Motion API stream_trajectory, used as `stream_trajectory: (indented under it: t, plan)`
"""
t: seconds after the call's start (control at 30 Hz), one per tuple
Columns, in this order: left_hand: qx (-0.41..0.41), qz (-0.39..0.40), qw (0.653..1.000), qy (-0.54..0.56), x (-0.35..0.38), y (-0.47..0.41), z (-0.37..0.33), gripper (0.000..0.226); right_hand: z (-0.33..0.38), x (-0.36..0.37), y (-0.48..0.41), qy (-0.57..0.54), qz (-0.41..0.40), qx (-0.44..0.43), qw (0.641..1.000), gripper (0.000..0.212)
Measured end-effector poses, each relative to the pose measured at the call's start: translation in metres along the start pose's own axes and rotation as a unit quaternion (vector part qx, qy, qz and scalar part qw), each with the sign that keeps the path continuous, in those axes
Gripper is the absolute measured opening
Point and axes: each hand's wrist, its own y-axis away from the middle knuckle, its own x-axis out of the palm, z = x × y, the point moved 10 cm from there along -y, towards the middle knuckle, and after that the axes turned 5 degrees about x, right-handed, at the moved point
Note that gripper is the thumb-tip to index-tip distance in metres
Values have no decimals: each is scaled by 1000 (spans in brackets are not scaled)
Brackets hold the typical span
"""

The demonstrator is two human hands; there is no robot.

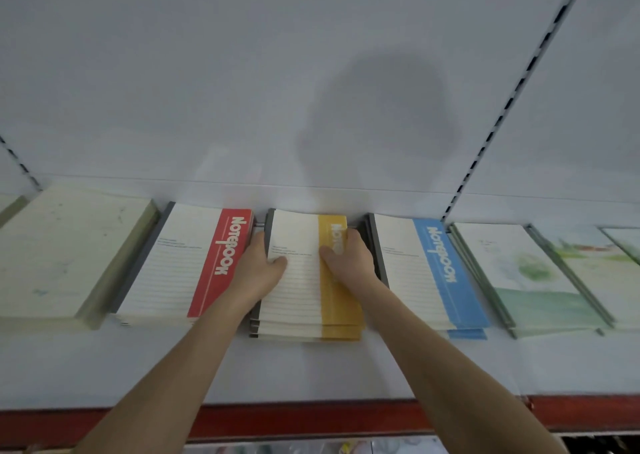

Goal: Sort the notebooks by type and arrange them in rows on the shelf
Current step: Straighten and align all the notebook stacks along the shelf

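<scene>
- White metal shelf (311,374) with a red front lip, backed by a plain white panel (242,72) — notebooks lie flat in a row along its far side.
- Stack of yellow-banded lined notebooks (298,301) sits at the centre, between a red-banded stack (166,270) on its left and a blue-banded stack (415,280) on its right.
- Left hand (258,266) clasps the yellow stack's left edge and right hand (349,259) its right edge (thumbs lie on the top cover).
- Green watercolour-cover notebooks (530,280) lie further right.
</scene>
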Motion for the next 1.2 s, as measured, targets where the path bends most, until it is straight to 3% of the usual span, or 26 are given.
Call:
stream_trajectory:
  t: [0.47,0.57,0.67,0.77,0.83,1.03,1.2]
  plan:
    - [23,43,999,-5,5,1,0,38,2,-2,4,-15,27,7,999,43]
    - [44,55,997,-31,5,17,-7,36,3,-6,25,49,61,-19,997,43]
    - [110,73,989,-62,3,52,-17,43,0,-6,71,147,140,-61,977,58]
    - [144,128,976,-97,6,83,-17,71,-13,0,107,256,203,-106,939,81]
    - [143,144,967,-158,7,90,-11,86,-19,3,109,301,205,-109,925,85]
    - [143,103,960,-218,5,78,-6,60,-13,0,91,333,124,-130,926,44]
    - [143,96,965,-198,-2,81,-10,65,-10,-2,90,327,123,-139,926,46]
